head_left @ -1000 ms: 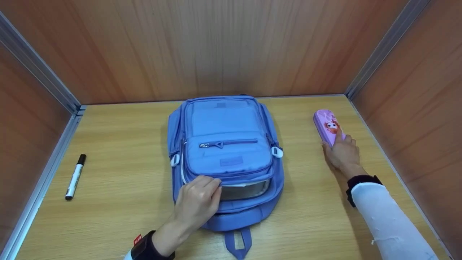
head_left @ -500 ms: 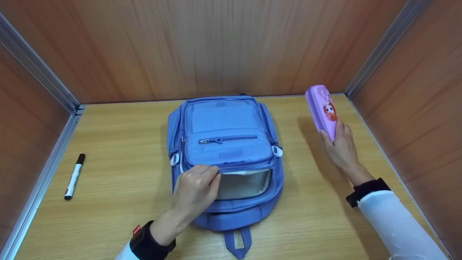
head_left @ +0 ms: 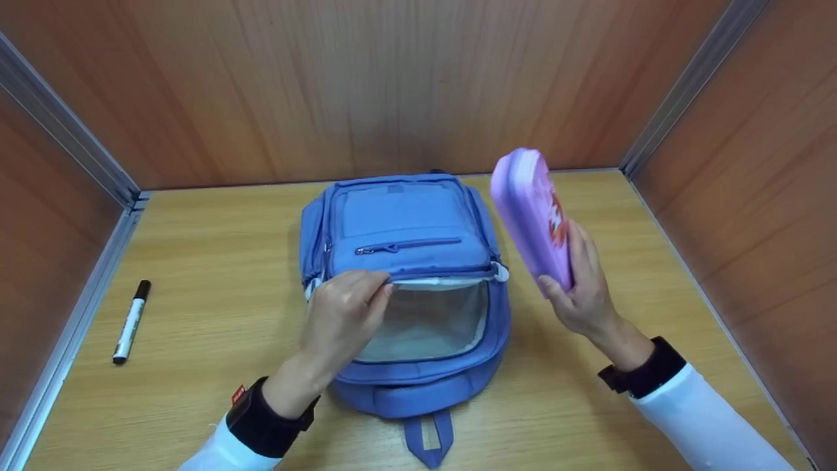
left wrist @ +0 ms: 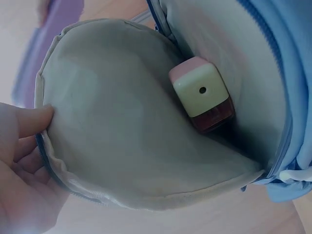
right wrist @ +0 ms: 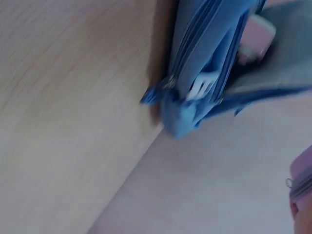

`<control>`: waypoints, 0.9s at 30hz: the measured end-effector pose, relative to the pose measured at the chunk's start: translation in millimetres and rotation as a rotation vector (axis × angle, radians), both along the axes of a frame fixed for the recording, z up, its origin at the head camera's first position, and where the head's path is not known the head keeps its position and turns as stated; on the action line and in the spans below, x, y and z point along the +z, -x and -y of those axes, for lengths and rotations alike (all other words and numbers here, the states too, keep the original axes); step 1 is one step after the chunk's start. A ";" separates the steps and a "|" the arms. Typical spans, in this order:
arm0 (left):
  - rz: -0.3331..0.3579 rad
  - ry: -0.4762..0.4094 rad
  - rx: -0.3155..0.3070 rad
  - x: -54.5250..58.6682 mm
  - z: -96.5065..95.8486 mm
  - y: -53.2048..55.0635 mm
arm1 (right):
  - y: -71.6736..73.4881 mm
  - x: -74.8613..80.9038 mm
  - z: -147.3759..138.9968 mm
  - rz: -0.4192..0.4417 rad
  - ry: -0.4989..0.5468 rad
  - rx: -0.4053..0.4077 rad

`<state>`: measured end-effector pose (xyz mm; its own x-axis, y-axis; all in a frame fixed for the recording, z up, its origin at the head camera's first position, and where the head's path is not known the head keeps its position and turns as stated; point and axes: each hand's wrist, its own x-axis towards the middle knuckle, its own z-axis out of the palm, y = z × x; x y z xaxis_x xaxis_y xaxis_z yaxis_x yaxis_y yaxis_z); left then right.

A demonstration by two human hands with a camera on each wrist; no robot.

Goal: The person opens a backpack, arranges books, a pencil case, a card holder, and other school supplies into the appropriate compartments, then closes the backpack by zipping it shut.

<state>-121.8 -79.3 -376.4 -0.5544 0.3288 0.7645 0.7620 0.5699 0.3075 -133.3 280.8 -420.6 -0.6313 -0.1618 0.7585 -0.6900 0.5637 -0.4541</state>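
A blue backpack (head_left: 405, 216) lies on the table with its front pocket unzipped. My left hand (head_left: 343, 311) pinches the edge of the pocket flap and holds it raised, showing the pale lining (left wrist: 107, 117). Down inside the pocket sits a pink and white pencil sharpener (left wrist: 201, 92) with a round hole and a dark red drawer. To the right of the backpack, my right hand (head_left: 582, 288) grips the lower end of a pink-purple pencil case (head_left: 529, 209) with a cartoon picture. The case is tilted upward, above the table. Only a sliver of it shows in the right wrist view.
A white marker (head_left: 131, 322) with a black cap lies on the table (head_left: 216, 261) at the left. Wooden panels (head_left: 366, 85) stand at the back and both sides. A strap loop (head_left: 428, 439) of the backpack points toward the front edge.
My right hand has lifted the pencil case off the table and brought it left toward the backpack. The left hand has pulled the pocket flap up, widening the opening.
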 end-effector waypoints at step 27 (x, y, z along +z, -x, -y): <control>-0.040 0.001 -0.034 0.1 -0.2 -7.4 | 17.0 -40.6 88.3 -0.020 -0.855 0.243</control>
